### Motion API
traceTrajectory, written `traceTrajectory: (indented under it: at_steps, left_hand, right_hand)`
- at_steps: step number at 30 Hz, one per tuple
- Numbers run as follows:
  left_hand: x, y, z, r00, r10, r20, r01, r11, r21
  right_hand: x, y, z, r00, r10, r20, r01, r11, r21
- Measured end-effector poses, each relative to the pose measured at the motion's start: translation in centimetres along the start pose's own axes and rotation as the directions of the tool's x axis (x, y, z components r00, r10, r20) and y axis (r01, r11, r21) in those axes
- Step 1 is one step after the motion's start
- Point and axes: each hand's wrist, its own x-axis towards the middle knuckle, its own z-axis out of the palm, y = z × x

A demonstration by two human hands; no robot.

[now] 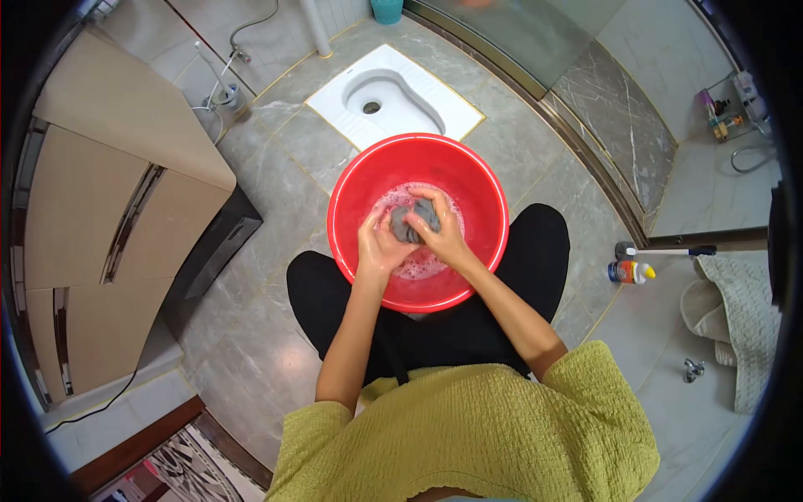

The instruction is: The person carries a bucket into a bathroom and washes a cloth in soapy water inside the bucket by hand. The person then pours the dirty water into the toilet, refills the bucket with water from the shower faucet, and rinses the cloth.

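A red basin [418, 294] sits on the floor between my knees, with foamy water [421, 266] in its bottom. Over the foam, a bunched wet grey cloth [408, 224] is held between both hands. My left hand [381, 244] cups the cloth from the left side, its palm wet. From the right, my right hand [442, 233] wraps its fingers round the top of the cloth, with the thumb pressed on its middle. The underside of the cloth is hidden.
A white squat toilet [460, 109] lies just beyond the basin. Beige cabinets [92, 201] stand at left. On the right are a bottle [627, 272], a brush [669, 251], a hanging towel [749, 309] and a glass shower partition [535, 42].
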Motion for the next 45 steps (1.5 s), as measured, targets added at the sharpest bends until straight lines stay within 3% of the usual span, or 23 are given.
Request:
traceTrajectory:
  at_steps: [1,3,4,5,6,7,8,10,12,15,16,19,22,23,26,28,31,34,35,37,40,43,45]
  left_hand:
    - [0.3,0.0,0.9,0.997,0.000,-0.080,0.004,0.999,0.046]
    - [4.5,0.0,-4.3,0.996,0.060,-0.071,-0.051,0.991,0.121]
    - [4.6,-0.3,-3.2,0.994,0.090,-0.065,-0.078,0.984,0.159]
    - [4.6,-1.5,-2.2,0.950,0.216,-0.227,-0.180,0.970,0.166]
    - [4.8,-2.2,-2.1,0.897,0.399,-0.190,-0.349,0.903,0.250]
    - [4.8,-2.8,-2.2,0.814,0.565,-0.137,-0.501,0.802,0.325]
    - [4.6,-3.4,-2.4,0.704,0.707,-0.072,-0.633,0.670,0.389]
    - [3.8,-4.0,-2.5,0.501,0.848,0.174,-0.681,0.262,0.683]
    - [2.7,-3.9,-2.1,0.335,0.774,0.537,-0.611,-0.255,0.749]
    - [1.2,-3.4,0.2,0.298,0.502,0.812,-0.606,-0.557,0.567]
    - [1.1,-3.3,0.7,0.270,0.396,0.877,-0.600,-0.643,0.475]
    - [0.9,-3.7,1.6,0.225,0.169,0.960,-0.620,-0.735,0.274]
    - [1.3,-3.7,1.9,0.168,-0.100,0.981,-0.621,-0.784,0.027]
    - [1.9,-3.7,1.2,0.179,-0.193,0.965,-0.617,-0.786,-0.043]
    - [3.6,-4.0,0.1,0.174,-0.392,0.903,-0.578,-0.783,-0.229]
    - [4.3,-4.2,-0.9,0.219,-0.503,0.836,-0.561,-0.766,-0.314]
    - [6.0,-4.5,-2.7,0.260,-0.522,0.813,-0.510,-0.789,-0.343]
    - [7.6,-5.4,-5.9,0.419,-0.558,0.716,-0.452,-0.812,-0.368]
    - [8.0,-5.7,-6.5,0.451,-0.607,0.654,-0.417,-0.792,-0.447]
    - [8.2,-6.1,-7.1,0.519,-0.684,0.512,-0.358,-0.718,-0.597]
    - [8.9,-6.7,-8.4,0.556,-0.694,0.457,-0.323,-0.687,-0.651]
    - [9.9,-6.8,-9.3,0.476,-0.743,0.472,-0.355,-0.652,-0.670]
    - [9.8,-6.9,-9.5,0.501,-0.764,0.406,-0.340,-0.606,-0.719]
  right_hand:
    - [-0.8,-0.2,0.3,0.999,0.044,0.017,-0.044,0.998,0.044]
    - [-1.5,-0.2,0.2,0.992,0.111,0.056,-0.117,0.988,0.102]
    - [-1.5,0.8,0.5,0.982,0.175,-0.065,-0.156,0.962,0.223]
    - [-1.7,2.3,0.9,0.952,0.251,-0.177,-0.179,0.921,0.346]
    - [-1.6,2.9,1.3,0.900,0.337,-0.277,-0.182,0.866,0.465]
    - [-1.1,2.6,1.8,0.812,0.531,-0.242,-0.173,0.615,0.769]
    - [-1.2,4.3,1.8,0.757,0.639,-0.136,-0.266,0.491,0.830]
    - [-1.7,8.2,1.8,0.600,0.793,0.107,-0.413,0.192,0.890]
    - [-0.9,9.6,1.6,0.522,0.774,0.358,-0.619,0.055,0.783]
    - [1.1,10.6,1.6,0.380,0.608,0.697,-0.835,-0.098,0.541]
    - [2.4,9.4,1.1,0.342,0.562,0.753,-0.886,-0.074,0.458]
    - [5.9,7.5,0.7,0.208,0.452,0.867,-0.969,-0.030,0.247]
    - [8.0,5.3,0.8,0.000,0.444,0.896,-0.972,0.210,-0.104]
    - [7.7,4.1,1.3,0.046,0.576,0.816,-0.926,0.331,-0.181]
    - [7.6,6.6,2.4,-0.058,0.599,0.799,-0.780,0.472,-0.411]
    - [7.5,6.5,2.8,0.037,0.635,0.771,-0.542,0.661,-0.519]
    - [6.6,7.8,4.1,0.200,0.702,0.684,-0.139,0.711,-0.689]
    - [4.7,8.2,4.7,0.438,0.600,0.669,0.041,0.730,-0.682]
    - [4.5,8.2,4.6,0.411,0.644,0.645,-0.044,0.721,-0.692]
    - [3.7,7.3,4.6,0.432,0.633,0.642,-0.026,0.721,-0.692]
    - [3.3,6.8,4.6,0.436,0.651,0.622,0.010,0.687,-0.726]
    - [2.8,8.8,4.9,0.447,0.652,0.613,0.045,0.668,-0.743]
    - [2.6,9.4,4.8,0.416,0.671,0.613,0.034,0.663,-0.748]
